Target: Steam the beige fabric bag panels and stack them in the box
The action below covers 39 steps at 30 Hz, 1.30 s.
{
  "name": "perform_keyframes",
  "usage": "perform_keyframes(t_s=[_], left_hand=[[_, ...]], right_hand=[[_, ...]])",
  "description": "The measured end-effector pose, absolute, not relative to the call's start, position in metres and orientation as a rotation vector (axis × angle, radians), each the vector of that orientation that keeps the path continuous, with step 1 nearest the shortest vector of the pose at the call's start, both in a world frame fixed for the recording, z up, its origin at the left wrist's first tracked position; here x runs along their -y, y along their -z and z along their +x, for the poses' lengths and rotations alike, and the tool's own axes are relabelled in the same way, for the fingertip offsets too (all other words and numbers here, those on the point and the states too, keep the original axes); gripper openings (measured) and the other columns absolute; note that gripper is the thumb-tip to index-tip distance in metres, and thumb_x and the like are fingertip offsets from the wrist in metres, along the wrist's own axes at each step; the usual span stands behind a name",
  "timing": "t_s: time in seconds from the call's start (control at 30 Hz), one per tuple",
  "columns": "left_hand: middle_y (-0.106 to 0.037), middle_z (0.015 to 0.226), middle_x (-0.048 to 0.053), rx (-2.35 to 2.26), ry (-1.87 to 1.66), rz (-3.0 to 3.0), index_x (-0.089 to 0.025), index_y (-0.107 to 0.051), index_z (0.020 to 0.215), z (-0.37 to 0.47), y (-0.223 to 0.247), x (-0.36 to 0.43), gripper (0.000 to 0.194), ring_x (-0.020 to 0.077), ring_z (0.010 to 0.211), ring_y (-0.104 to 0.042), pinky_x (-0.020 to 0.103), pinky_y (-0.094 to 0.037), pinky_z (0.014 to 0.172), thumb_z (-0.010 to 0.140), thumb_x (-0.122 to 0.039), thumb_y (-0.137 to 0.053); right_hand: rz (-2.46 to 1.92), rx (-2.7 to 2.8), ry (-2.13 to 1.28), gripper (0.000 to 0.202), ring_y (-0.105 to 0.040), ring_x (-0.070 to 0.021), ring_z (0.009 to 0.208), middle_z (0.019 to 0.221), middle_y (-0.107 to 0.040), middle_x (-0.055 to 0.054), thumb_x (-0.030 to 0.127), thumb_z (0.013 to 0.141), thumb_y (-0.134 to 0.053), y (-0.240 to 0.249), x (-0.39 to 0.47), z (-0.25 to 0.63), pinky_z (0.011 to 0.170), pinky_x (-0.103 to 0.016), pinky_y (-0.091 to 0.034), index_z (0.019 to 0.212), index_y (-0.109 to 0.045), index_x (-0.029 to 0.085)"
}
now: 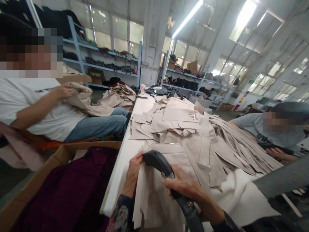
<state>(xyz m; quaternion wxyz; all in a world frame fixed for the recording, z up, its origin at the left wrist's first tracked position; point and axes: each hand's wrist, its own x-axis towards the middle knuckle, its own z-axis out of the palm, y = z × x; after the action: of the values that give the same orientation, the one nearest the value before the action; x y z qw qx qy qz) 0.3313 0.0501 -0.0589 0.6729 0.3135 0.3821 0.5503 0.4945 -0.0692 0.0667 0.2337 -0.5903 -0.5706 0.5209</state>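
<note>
My right hand [182, 182] is wrapped round a black curved nozzle with a trigger [158, 161], which runs back into a ribbed hose [191, 216]. The nozzle's head lies over the upper left part of a beige fabric panel [156, 190]. My left hand [133, 169] pinches that panel's left edge, close beside the nozzle head; its fingertips are partly hidden. A metallic line, perhaps a zip, edges the panel's top. Beyond it, more beige fabric pieces [176, 112] lie in a loose heap on the white table [113, 180].
At left, a seated person [48, 106] handles beige fabric. A cardboard box [55, 161] with dark purple cloth [60, 190] stands beside the table. Long beige strips [241, 148] hang toward another person [272, 129] holding a black tool. A grey pole [282, 177] crosses at right.
</note>
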Motion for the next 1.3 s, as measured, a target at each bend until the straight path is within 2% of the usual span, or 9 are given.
perform_keyframes(t_s=[0.1, 0.27, 0.37, 0.73, 0.83, 0.93, 1.07, 1.17, 1.3], left_hand=[[-0.073, 0.089, 0.009, -0.804, -1.233, 0.696, -0.012, -0.073, 0.09, 0.33, 0.058, -0.049, 0.048, 0.031, 0.106, -0.06, 0.04, -0.043, 0.096, 0.046, -0.031, -0.078], [-0.073, 0.088, 0.008, -0.724, -1.143, 0.564, -0.012, -0.067, 0.108, 0.332, 0.056, -0.044, 0.061, 0.0277, 0.09, -0.066, 0.04, -0.048, 0.087, 0.05, -0.03, -0.078], [-0.073, 0.09, 0.007, -0.726, -1.153, 0.553, -0.013, -0.065, 0.112, 0.332, 0.058, -0.043, 0.061, 0.0257, 0.091, -0.066, 0.037, -0.048, 0.087, 0.054, -0.029, -0.077], [-0.072, 0.096, 0.008, -0.74, -1.211, 0.677, -0.013, -0.07, 0.1, 0.332, 0.058, -0.045, 0.053, 0.0272, 0.108, -0.059, 0.036, -0.043, 0.097, 0.053, -0.035, -0.079], [-0.072, 0.091, 0.009, -0.823, -1.22, 0.711, -0.012, -0.071, 0.095, 0.334, 0.057, -0.045, 0.055, 0.0291, 0.098, -0.063, 0.039, -0.046, 0.092, 0.046, -0.036, -0.079], [-0.073, 0.085, 0.007, -0.908, -1.218, 0.709, -0.013, -0.071, 0.095, 0.334, 0.057, -0.046, 0.05, 0.0267, 0.086, -0.066, 0.04, -0.05, 0.084, 0.05, -0.033, -0.075], [-0.072, 0.078, 0.005, -1.101, -1.225, 0.721, -0.011, -0.07, 0.096, 0.337, 0.059, -0.047, 0.04, 0.0207, 0.077, -0.065, 0.035, -0.05, 0.081, 0.057, -0.02, -0.066], [-0.071, 0.086, 0.003, -1.209, -1.258, 0.765, -0.011, -0.068, 0.102, 0.346, 0.06, -0.046, 0.041, 0.0181, 0.084, -0.063, 0.03, -0.049, 0.083, 0.061, -0.015, -0.062], [-0.069, 0.097, 0.004, -1.385, -1.186, 1.349, -0.01, -0.067, 0.106, 0.36, 0.057, -0.039, 0.037, 0.0169, 0.087, -0.06, 0.027, -0.047, 0.083, 0.071, -0.018, -0.056]], right_hand=[[-1.607, 1.579, -1.372, 0.007, -0.052, -0.0098, 0.04, 0.05, -0.055, 0.003, 0.021, 0.075, -0.053, -0.069, 0.056, 0.483, 0.037, -0.018, -0.043, 0.08, -0.051, 0.017], [-1.61, 1.512, -1.246, 0.011, -0.054, -0.0095, 0.046, 0.057, -0.055, 0.003, 0.026, 0.078, -0.053, -0.081, 0.039, 0.484, 0.042, -0.019, -0.047, 0.082, -0.047, 0.018], [-1.622, 1.497, -1.209, 0.014, -0.055, -0.0096, 0.047, 0.057, -0.054, 0.003, 0.03, 0.08, -0.054, -0.087, 0.047, 0.498, 0.044, -0.019, -0.049, 0.083, -0.046, 0.018], [-1.708, 1.623, -1.26, 0.009, -0.052, -0.0097, 0.04, 0.051, -0.055, 0.004, 0.022, 0.075, -0.052, -0.07, 0.056, 0.478, 0.037, -0.018, -0.045, 0.081, -0.047, 0.018], [-1.685, 1.604, -1.209, 0.009, -0.054, -0.0108, 0.043, 0.053, -0.054, 0.004, 0.022, 0.075, -0.052, -0.067, 0.041, 0.471, 0.037, -0.019, -0.045, 0.082, -0.047, 0.018], [-1.661, 1.568, -1.221, 0.01, -0.056, -0.0108, 0.046, 0.056, -0.055, 0.003, 0.027, 0.077, -0.054, -0.076, 0.042, 0.479, 0.041, -0.02, -0.048, 0.079, -0.048, 0.019], [-1.709, 1.468, -1.168, 0.014, -0.056, -0.0108, 0.048, 0.057, -0.057, 0.003, 0.03, 0.078, -0.057, -0.098, 0.08, 0.521, 0.043, -0.019, -0.047, 0.082, -0.049, 0.019], [-1.849, 1.401, -0.977, 0.014, -0.054, -0.0109, 0.044, 0.053, -0.057, 0.003, 0.03, 0.079, -0.057, -0.116, 0.126, 0.563, 0.041, -0.019, -0.044, 0.079, -0.052, 0.017], [-2.013, 1.292, -0.829, 0.014, -0.054, -0.0124, 0.043, 0.048, -0.057, 0.003, 0.028, 0.081, -0.055, -0.123, 0.197, 0.602, 0.044, -0.022, -0.044, 0.071, -0.05, 0.019]])
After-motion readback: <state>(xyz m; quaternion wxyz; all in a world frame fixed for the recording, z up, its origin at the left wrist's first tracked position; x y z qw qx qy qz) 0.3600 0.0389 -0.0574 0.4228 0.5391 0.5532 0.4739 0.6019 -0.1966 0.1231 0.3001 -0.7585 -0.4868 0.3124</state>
